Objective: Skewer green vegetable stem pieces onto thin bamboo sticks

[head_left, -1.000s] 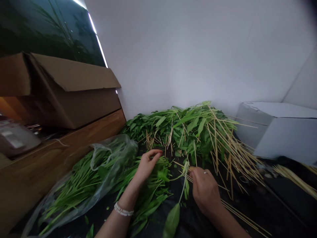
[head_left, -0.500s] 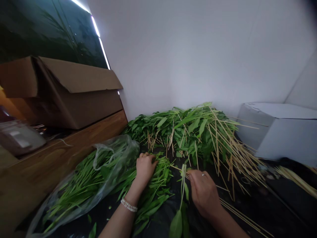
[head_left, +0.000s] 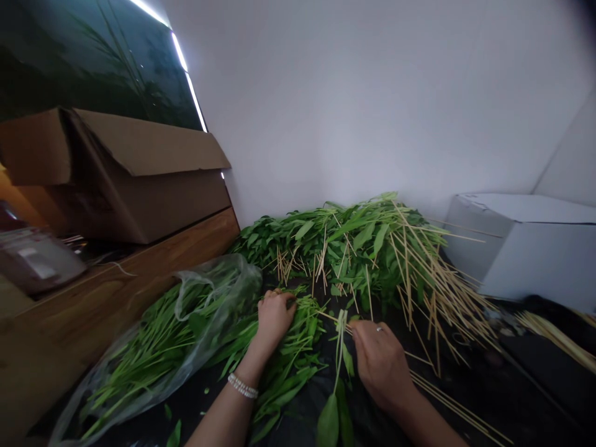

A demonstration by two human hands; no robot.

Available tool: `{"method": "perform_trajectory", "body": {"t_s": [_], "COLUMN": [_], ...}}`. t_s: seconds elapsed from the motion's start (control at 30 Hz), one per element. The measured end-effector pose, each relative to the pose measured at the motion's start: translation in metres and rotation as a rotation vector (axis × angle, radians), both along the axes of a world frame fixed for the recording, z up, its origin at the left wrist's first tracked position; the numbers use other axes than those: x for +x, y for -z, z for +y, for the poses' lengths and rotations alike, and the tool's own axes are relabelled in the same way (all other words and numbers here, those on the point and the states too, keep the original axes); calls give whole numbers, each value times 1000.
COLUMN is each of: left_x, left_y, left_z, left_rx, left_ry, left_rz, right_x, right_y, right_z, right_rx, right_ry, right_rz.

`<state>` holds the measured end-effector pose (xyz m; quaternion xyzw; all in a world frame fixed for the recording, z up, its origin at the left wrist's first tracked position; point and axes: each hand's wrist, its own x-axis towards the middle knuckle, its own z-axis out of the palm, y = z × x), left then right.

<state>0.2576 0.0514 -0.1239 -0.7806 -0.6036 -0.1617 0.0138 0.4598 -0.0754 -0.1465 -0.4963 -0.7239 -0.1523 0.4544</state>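
Observation:
My left hand (head_left: 272, 316), with a bead bracelet at the wrist, rests on a loose pile of green leafy stalks (head_left: 288, 347), its fingers curled into the stems. My right hand (head_left: 379, 363), wearing a ring, pinches a thin wooden skewer (head_left: 326, 315) with a few green stalks (head_left: 339, 360) threaded on it, leaves hanging toward me. Behind both hands lies a big heap of skewered greens (head_left: 358, 248), sticks fanning out to the right.
A clear plastic bag (head_left: 186, 310) of greens lies at the left on the black sheet. A wooden ledge (head_left: 116, 285) carries an open cardboard box (head_left: 139, 180). A white box (head_left: 526, 248) stands at the right by the wall. Loose skewers (head_left: 456, 403) lie near my right forearm.
My left hand has closed from spread fingers into a grasp on the loose stalks. My right hand has shifted slightly toward me with its skewer and stalks.

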Motion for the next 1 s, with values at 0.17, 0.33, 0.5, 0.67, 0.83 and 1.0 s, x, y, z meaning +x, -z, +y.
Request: {"method": "perform_trajectory", "body": {"t_s": [0.17, 0.33, 0.5, 0.67, 0.83, 1.0], "left_x": [-1, -1, 6, 14, 18, 19], "left_y": [-3, -12, -17, -21, -23, -23], "left_z": [1, 2, 0, -9, -16, -17], "left_rx": [75, 239, -27, -328, -436, -425], "left_ry": [0, 96, 314, 359, 368, 375], "left_rz": [-96, -419, -900, -1175, -1241, -1188], "right_x": [0, 0, 1, 2, 2, 2], "right_y": [-1, 1, 3, 6, 7, 4], "right_z": [0, 1, 1, 2, 2, 1], "right_rx": [7, 12, -1, -55, -78, -73], "right_ry": [5, 40, 115, 138, 146, 147], "right_rz": [2, -12, -62, -100, -113, -112]}}
